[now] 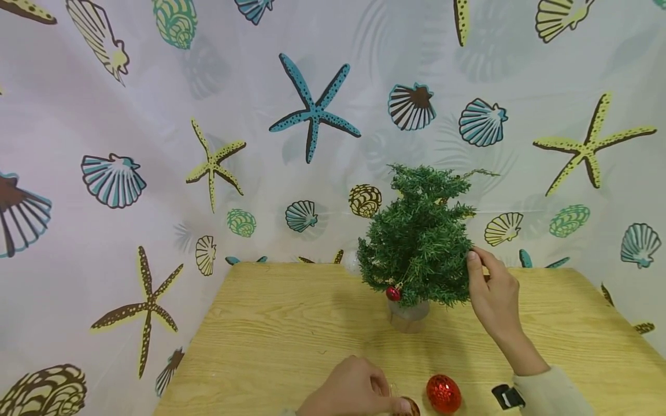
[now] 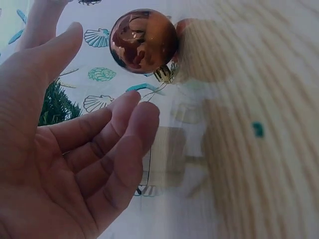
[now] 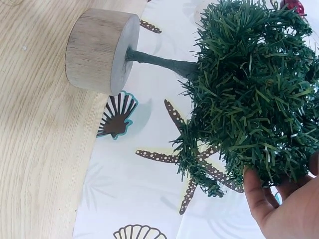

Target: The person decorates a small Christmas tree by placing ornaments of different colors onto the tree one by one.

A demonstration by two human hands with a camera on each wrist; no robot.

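Observation:
A small artificial Christmas tree (image 1: 421, 242) stands upright on a round wooden base (image 3: 94, 50). My right hand (image 1: 494, 289) pinches its foliage at the right edge; some of those fingertips are hidden among the needles in the right wrist view. A small red bauble (image 1: 393, 293) hangs low on the tree's front. Down at the table's near side, my left hand (image 1: 351, 390) is at a shiny brown bauble (image 2: 143, 41) with a gold cap and thread loop. In the left wrist view, its fingers are loosely bent beside the thread, with the thumb apart from them.
A glittery red bauble (image 1: 444, 394) lies on the wooden table (image 1: 270, 323), right of the brown one. A clear bauble (image 1: 352, 263) shows at the tree's left side. Behind the table hangs a curtain (image 1: 250, 104) printed with shells and starfish.

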